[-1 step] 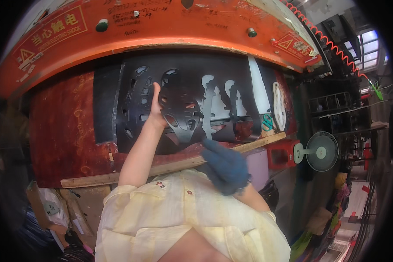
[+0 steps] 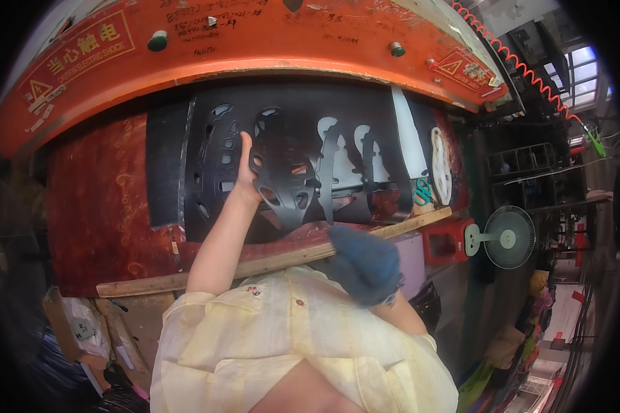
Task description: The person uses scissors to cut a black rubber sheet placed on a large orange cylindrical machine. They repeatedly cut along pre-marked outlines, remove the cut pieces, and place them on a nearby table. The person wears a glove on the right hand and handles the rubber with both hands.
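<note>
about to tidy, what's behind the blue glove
The wooden strip passes behind the blue-gloved right hand; a lilac panel shows at its right edge. Whatever the hand directly covers cannot be seen.

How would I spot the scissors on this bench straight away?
Start at the wide orange beam across the top, then drop to the dark red bench below. Near the bench's right end, just above the long wooden strip, are the scissors, left of a white oblong piece. Their teal looped handles set them apart from the black and white neighbours.
</note>
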A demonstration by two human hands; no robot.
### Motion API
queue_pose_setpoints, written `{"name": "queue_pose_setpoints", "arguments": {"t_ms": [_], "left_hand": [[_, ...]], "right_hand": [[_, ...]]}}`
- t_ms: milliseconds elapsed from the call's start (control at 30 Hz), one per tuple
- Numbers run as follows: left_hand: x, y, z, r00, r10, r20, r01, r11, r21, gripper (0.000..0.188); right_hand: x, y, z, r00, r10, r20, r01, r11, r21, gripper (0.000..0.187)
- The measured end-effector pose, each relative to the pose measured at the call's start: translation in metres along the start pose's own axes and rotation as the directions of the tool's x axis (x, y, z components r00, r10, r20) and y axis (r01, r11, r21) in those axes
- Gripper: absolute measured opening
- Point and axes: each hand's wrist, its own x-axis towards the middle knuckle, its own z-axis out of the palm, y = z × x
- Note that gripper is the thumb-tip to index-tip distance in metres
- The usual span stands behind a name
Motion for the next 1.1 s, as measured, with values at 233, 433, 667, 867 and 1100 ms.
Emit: {"name": "queue_pose_setpoints", "arguments": {"t_ms": [233,433,667,867,1100], "left_hand": [[-0.003,0.008,-0.003,0.919,-0.025,-0.393,0.115,0.972,0.205,0.031],[0.003,0.001,0.023,0.901,0.125,-0.414,0.136,0.826,0.546,0.023],[0.008,-0.009,0.047,0.778,0.205,-0.593,0.247,0.77,0.589,0.025],[0.005,-0.02,0.066,0.786,0.065,-0.615,0.3,0.829,0.472,0.024],[0.008,-0.024,0.051,0.853,0.169,-0.493,0.24,0.711,0.66,0.028]], "right_hand": [[0.002,0.121,0.096,0.444,0.637,0.63,-0.819,0.003,0.574,0.02],[0.019,0.116,0.137,0.408,0.518,0.752,-0.745,-0.288,0.602,0.018],[0.018,0.136,0.147,0.936,0.35,0.046,-0.353,0.927,0.128,0.021],[0.003,0.185,0.146,0.922,0.26,0.289,-0.258,0.965,-0.044,0.024],[0.011,0.154,0.123,0.752,0.52,0.405,-0.659,0.61,0.439,0.032]]}}
